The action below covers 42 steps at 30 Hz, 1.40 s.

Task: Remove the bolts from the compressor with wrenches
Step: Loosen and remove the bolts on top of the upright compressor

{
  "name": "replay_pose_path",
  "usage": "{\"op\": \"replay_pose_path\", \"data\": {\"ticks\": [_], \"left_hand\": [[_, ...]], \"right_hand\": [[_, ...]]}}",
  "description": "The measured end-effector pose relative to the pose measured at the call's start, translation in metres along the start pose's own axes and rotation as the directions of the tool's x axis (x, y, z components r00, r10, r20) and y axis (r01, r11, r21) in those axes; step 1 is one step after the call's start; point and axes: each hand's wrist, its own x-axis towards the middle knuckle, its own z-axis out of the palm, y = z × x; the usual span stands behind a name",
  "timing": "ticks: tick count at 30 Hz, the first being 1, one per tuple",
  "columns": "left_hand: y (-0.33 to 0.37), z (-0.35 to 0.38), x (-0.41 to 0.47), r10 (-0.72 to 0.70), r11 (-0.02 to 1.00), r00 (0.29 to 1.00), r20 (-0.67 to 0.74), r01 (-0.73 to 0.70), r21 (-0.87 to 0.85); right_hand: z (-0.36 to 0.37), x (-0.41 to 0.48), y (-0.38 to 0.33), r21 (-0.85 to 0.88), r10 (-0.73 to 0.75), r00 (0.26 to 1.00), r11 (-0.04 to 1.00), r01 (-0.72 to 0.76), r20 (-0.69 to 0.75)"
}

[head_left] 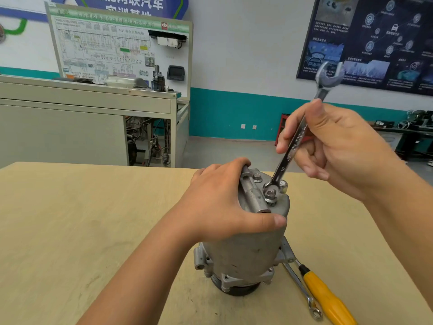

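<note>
A grey metal compressor (pixel 248 249) stands upright on the wooden table (pixel 70 226). My left hand (pixel 218 202) grips its top, thumb across the near side. My right hand (pixel 337 146) holds a silver combination wrench (pixel 293 146) by the shaft. The wrench's ring end sits over a raised bolt (pixel 271 195) on the compressor's top; its open end points up and to the right. A second bolt (pixel 257 177) sits further back on the top, and a capped fitting (pixel 283 184) stands just to the right of the wrench's ring end.
A yellow-handled screwdriver (pixel 328 299) and a second small wrench (pixel 302 289) lie on the table to the right of the compressor's base. Beyond the table's far edge stand a grey cabinet (pixel 70 123) and a training board.
</note>
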Motion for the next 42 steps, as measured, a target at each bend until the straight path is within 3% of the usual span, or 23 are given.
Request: {"op": "replay_pose_path", "data": {"ticks": [5,10,14,20,32,39,42], "left_hand": [[0.000,0.000,-0.001,-0.001,1.000,1.000,0.003,0.001,-0.009],[0.001,-0.001,0.000,-0.002,1.000,1.000,0.004,0.002,-0.007],[0.001,-0.001,0.000,-0.004,1.000,1.000,0.004,0.004,-0.009],[0.003,-0.003,-0.001,0.015,1.000,1.000,0.003,-0.015,-0.023],[0.004,-0.002,0.000,0.010,0.999,1.000,0.000,-0.010,-0.043],[0.003,-0.001,0.000,-0.009,1.000,1.000,-0.001,0.009,-0.007],[0.002,-0.001,0.000,-0.009,1.000,1.000,-0.003,0.009,-0.008]], "right_hand": [[0.009,0.007,-0.002,-0.015,0.056,0.998,0.998,-0.056,0.003],[0.017,0.009,-0.005,-0.271,0.014,0.999,0.963,-0.004,0.037],[0.018,0.007,-0.010,-0.300,-0.003,0.994,0.953,0.037,0.112],[0.022,0.007,-0.011,-0.344,0.004,0.996,0.938,0.029,0.094],[0.024,-0.011,-0.007,-0.235,-0.055,0.986,0.968,0.092,0.160],[0.015,-0.016,0.008,-0.008,-0.168,0.986,0.986,0.168,0.006],[0.015,-0.009,0.013,0.042,-0.151,0.986,0.987,0.154,-0.069]]}}
